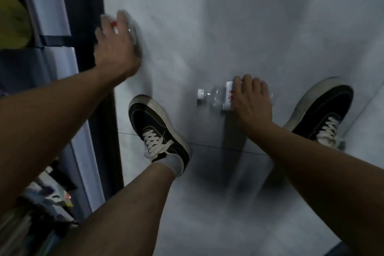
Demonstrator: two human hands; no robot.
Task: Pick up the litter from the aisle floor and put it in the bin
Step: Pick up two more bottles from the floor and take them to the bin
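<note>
Right hand (252, 100) curled round clear bottle (216, 98) lying on floor (228, 27); left hand (116, 48) gripping blurred clear litter (133, 33) by left shelf (52, 16).

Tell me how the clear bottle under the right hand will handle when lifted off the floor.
The clear bottle looks empty, so probably light. It lies on its side on the smooth floor, so it may roll if nudged. Thin plastic likely dents under the right hand.
</note>
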